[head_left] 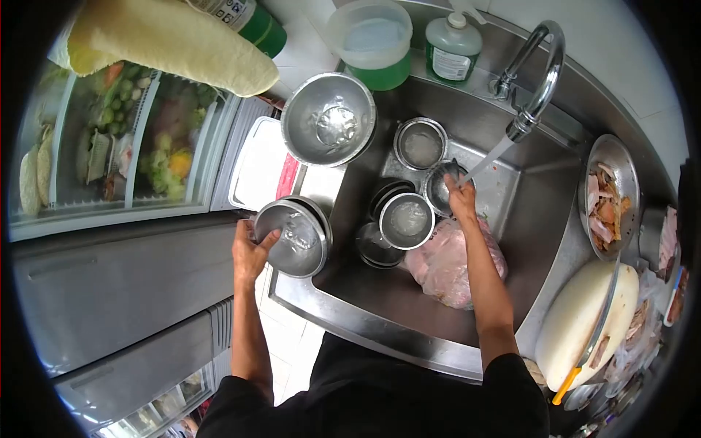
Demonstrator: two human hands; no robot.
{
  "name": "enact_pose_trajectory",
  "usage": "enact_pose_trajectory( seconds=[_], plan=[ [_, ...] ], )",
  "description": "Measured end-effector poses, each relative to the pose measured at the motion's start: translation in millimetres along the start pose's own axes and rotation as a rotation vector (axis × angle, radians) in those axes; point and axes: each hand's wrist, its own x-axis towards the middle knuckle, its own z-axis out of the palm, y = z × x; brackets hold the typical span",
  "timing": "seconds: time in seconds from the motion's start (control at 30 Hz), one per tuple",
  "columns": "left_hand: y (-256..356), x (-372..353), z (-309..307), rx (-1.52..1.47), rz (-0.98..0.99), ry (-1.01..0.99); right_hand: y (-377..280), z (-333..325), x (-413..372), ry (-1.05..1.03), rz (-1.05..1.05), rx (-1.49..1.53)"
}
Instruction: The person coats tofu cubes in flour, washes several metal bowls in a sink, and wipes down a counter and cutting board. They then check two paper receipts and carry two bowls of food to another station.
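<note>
large bowl [296, 237] | shiny steel, round, wet inside, tilted, at the left rim of the sink [380, 325], edge gripped by the left hand [250, 254] | small bowl [438, 188] | steel, tilted, inside the sink under running water [489, 157], held by the right hand [461, 198]

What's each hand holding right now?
Left hand: shut on a wide round steel bowl.
Right hand: shut on a small round steel bowl under the running tap.

silver steel bowls [298, 237]; green soap bottle [453, 47], pink bagged meat [449, 266], white cutting board [584, 321], black sleeves [511, 394]
</note>
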Motion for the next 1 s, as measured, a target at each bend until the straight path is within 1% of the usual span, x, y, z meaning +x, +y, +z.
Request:
enact_pose_trajectory(
  seconds=[0.03,0.07,0.1,0.13,0.2,0.23,0.27,0.33,0.37,0.4,0.43,0.47,0.5,0.53,0.57,0.6,0.63,0.67,0.7,0.73,0.8,0.83,0.87,0.9,0.93,0.97,1.0],
  plan=[
    [1.4,-1.6,7.8,0.0,-0.158,0.004,12.7,1.9,8.9,-0.082,-0.025,-0.014],
    [0.5,-3.6,15.4,0.0,-0.318,0.01,14.3,5.3,9.3,-0.07,-0.014,0.078],
    [-7.7,-3.0,20.2,-0.2,-0.265,-0.063,14.7,7.5,12.8,-0.066,-0.026,0.108],
    [-12.2,-0.7,21.1,-0.203,-0.26,-0.067,15.1,9.7,15.7,-0.06,-0.039,0.141],
    [-13.9,3.8,23.2,-0.306,-0.347,-0.001,-20.1,-4.7,6.2,-0.061,-0.03,0.19],
    [-3.3,8.5,18.2,-0.269,-0.431,-0.007,-33.7,-10.5,1.0,-0.073,-0.023,0.239],
    [0.3,12.4,12.8,-0.227,-0.424,-0.045,-35.7,-10.8,-0.8,-0.067,-0.02,0.232],
    [-7.2,11.9,9.7,0.0,-0.256,0.1,-38.1,-13.0,-2.1,0.053,-0.117,0.37],
    [12.7,8.4,5.2,-0.003,-0.252,0.092,-41.9,-19.2,-3.7,0.076,-0.012,0.327],
    [52.5,1.2,-4.8,0.047,-0.156,0.26,-43.9,-22.4,-6.6,0.087,-0.006,0.323],
    [84.2,-8.4,-6.8,0.094,-0.061,0.424,-46.1,-24.0,-11.3,0.113,-0.024,0.477],
    [101.6,-20.0,0.1,-0.151,-0.083,0.273,-52.0,-25.7,-15.5,0.139,-0.048,0.631],
    [117.0,-31.1,12.0,-0.392,-0.106,0.122,-72.8,-34.1,-27.5,0.133,-0.003,0.622],
    [128.5,-37.3,38.1,-0.663,0.142,-0.166,-76.9,-33.9,-35.3,0.134,-0.006,0.616],
    [166.3,-43.2,62.9,-0.634,-0.025,-0.334,-79.7,-33.2,-41.3,0.135,0.007,0.654],
    [187.3,-37.9,87.7,-0.458,0.212,-0.396,-83.8,-32.6,-48.4,0.139,0.02,0.695],
    [204.8,-29.4,123.0,-0.513,0.382,-0.376,-95.8,-35.1,-59.9,0.076,0.015,0.788],
    [208.9,-17.0,165.7,-0.477,0.487,-0.33,-106.3,-36.8,-69.5,0.013,0.008,0.879],
    [216.0,2.2,186.8,-0.308,0.659,-0.19,-105.4,-34.1,-73.0,0.057,-0.139,0.955],
    [221.7,20.7,203.6,-0.135,0.818,-0.044,-106.9,-39.6,-74.4,0.058,-0.144,0.946],
    [218.4,52.0,237.3,-0.767,0.375,-0.444,-118.3,-51.9,-74.1,0.171,-0.03,0.93],
    [210.8,58.8,251.7,-0.767,0.37,-0.426,-123.0,-57.8,-75.6,0.164,0.052,1.017],
    [202.9,64.5,264.6,-0.881,0.113,-0.505,-121.7,-61.9,-73.0,0.144,0.051,1.021],
    [207.0,66.8,263.0,-0.986,-0.148,-0.58,-119.2,-66.5,-69.7,0.15,-0.001,1.029],
    [216.5,56.7,265.6,-1.208,-0.443,-0.646,-118.5,-67.0,-66.3,0.165,-0.054,1.041],
    [231.8,40.0,263.6,-1.021,-0.351,-0.456,-120.5,-63.9,-60.8,0.262,-0.074,1.027],
    [241.9,26.1,261.9,-0.832,-0.259,-0.276,-120.4,-60.0,-59.2,0.266,-0.073,1.033]
  ],
)
